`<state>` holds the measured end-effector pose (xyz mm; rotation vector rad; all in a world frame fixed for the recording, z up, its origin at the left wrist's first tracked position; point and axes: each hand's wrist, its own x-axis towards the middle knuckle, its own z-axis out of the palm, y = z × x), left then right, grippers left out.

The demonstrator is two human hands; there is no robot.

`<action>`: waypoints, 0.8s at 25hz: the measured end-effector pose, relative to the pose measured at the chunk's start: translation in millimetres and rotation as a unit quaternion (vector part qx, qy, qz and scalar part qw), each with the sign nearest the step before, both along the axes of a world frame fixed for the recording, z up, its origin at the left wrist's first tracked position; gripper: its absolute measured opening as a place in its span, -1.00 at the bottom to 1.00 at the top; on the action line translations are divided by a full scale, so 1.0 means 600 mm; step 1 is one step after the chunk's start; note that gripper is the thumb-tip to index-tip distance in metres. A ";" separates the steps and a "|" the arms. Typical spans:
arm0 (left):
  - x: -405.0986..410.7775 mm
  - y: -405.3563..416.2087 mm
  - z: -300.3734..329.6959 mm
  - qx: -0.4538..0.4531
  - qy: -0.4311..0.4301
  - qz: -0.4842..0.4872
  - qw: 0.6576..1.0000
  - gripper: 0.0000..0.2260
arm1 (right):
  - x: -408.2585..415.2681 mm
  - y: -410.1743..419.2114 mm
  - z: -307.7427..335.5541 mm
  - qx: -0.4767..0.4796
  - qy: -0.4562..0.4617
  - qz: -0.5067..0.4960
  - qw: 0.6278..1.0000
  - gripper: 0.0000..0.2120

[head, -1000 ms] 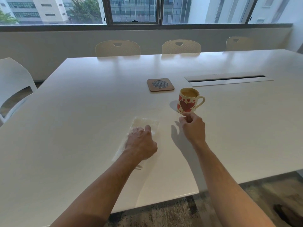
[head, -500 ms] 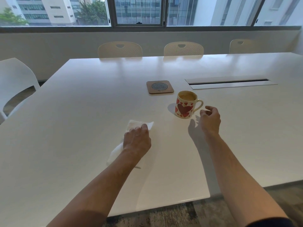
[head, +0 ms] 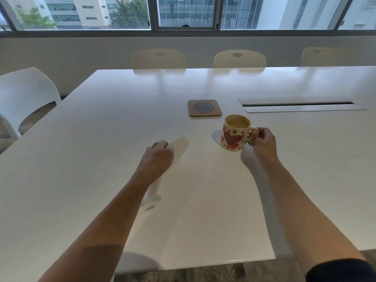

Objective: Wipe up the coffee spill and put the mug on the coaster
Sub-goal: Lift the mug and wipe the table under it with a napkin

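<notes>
A cream mug (head: 234, 133) with red hearts, full of milky coffee, stands on the white table (head: 101, 139). My right hand (head: 263, 144) is closed around its handle from the right. A little behind and left of the mug lies the square wooden coaster (head: 204, 107) with a grey mesh centre, nothing on it. My left hand (head: 157, 157) is fisted on a white paper towel (head: 180, 146), which is motion-blurred; part of it trails under my wrist. I can make out no coffee stain on the tabletop.
A long cable slot (head: 301, 104) is set into the table right of the coaster. Three beige chairs (head: 158, 59) stand along the far side, a white chair (head: 26, 94) at the left. The table's near edge (head: 223, 261) runs below my forearms.
My right hand moved from in front of the mug round to its right side and closed on the handle. My left hand bunched up the flat towel and swept it.
</notes>
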<state>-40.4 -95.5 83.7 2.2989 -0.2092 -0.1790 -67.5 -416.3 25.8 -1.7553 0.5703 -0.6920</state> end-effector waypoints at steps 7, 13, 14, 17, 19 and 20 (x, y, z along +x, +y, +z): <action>0.025 0.007 -0.001 -0.378 0.183 0.121 0.899 -0.84 | -0.002 -0.011 0.003 0.034 -0.013 0.067 0.997 -0.91; 0.042 -0.010 -0.026 -0.448 0.233 0.140 0.852 -0.78 | -0.005 0.000 -0.004 0.016 -0.030 0.025 0.999 -0.92; 0.045 -0.014 -0.028 -0.455 0.236 0.143 0.847 -0.79 | -0.005 0.003 -0.006 0.017 -0.030 0.017 0.999 -0.91; 0.050 -0.027 -0.030 -0.470 0.251 0.141 0.834 -0.81 | -0.007 0.015 -0.006 0.006 -0.029 -0.007 1.000 -0.90; 0.051 -0.035 -0.033 -0.472 0.261 0.134 0.831 -0.82 | -0.009 0.024 -0.005 -0.002 -0.026 -0.017 1.000 -0.90; 0.053 -0.039 -0.036 -0.471 0.265 0.131 0.831 -0.82 | -0.010 0.030 -0.003 0.004 -0.030 -0.021 0.999 -0.90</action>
